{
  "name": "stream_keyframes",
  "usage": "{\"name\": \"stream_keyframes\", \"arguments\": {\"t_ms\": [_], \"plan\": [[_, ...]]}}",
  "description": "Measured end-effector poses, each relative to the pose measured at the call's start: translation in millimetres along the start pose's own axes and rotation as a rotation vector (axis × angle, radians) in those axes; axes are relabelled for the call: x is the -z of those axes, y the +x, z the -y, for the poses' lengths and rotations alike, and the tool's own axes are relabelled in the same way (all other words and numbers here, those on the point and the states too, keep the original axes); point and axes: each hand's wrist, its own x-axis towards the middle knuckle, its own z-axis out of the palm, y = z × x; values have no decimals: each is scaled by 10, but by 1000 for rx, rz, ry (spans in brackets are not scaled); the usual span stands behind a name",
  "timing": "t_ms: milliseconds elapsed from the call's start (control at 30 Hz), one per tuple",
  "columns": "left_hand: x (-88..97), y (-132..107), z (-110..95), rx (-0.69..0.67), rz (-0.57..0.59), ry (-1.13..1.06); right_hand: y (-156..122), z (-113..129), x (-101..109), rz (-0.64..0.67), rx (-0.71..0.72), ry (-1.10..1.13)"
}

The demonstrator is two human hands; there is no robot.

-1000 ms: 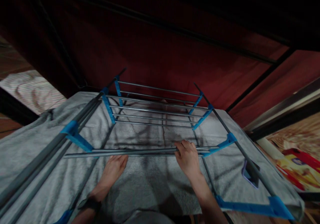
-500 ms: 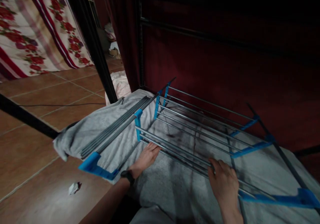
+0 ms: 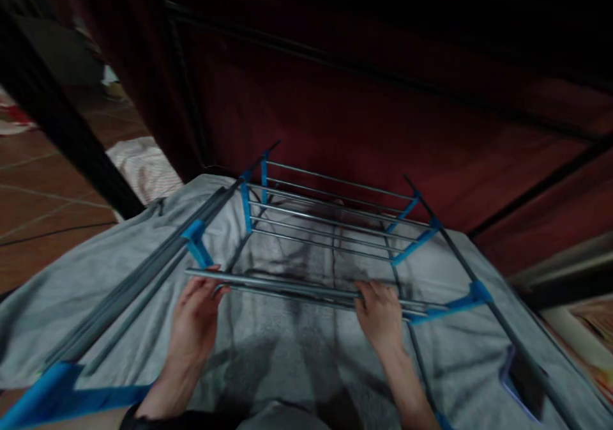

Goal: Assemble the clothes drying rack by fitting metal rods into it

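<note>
A rack of thin metal tubes and blue plastic brackets lies on a grey blanket [image 3: 297, 347]. My left hand [image 3: 194, 321] is closed around the left end of a loose-ended metal tube [image 3: 282, 284], just below a blue bracket [image 3: 197, 241]. Farther right on the same front tubes, my right hand [image 3: 380, 318] grips with fingers over the top and the thumb tucked behind. The tubes' right ends reach a second blue bracket [image 3: 454, 303]. Behind them, finished-looking rows of crossbars [image 3: 325, 216] span between more blue brackets. Several tubes lie bundled along the left side [image 3: 143, 280].
A phone [image 3: 524, 382] lies on the blanket at the right. Dark metal posts [image 3: 71, 123] and a dark red curtain [image 3: 306, 110] enclose the back. A striped cloth [image 3: 146, 168] is at the left, above the tiled floor [image 3: 43, 203].
The view has turned right, bringing the phone in and losing the floral cloth. My left hand has moved left along the front tubes to their end. My right hand stays on the tubes.
</note>
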Motion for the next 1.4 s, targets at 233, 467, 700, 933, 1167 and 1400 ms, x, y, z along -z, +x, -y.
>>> {"name": "stream_keyframes", "arguments": {"t_ms": [233, 467, 700, 933, 1167, 1400], "plan": [[-264, -53, -229, 70, 25, -110, 28, 22, 34, 0, -87, 110], [-305, -85, -198, 43, -24, -48, -385, -293, 28, -303, -251, 271], [-286, -146, -216, 51, 26, 11, -841, -975, -58, -599, -985, 417], [-346, -167, -247, 44, 11, -9, -733, -1129, -72, -448, -934, 650], [-409, -154, -260, 37, -17, -22, -671, -1037, -69, -474, -914, 713], [-456, -38, -153, -11, -55, -63, -661, -1046, -66, -428, -851, 568]]}}
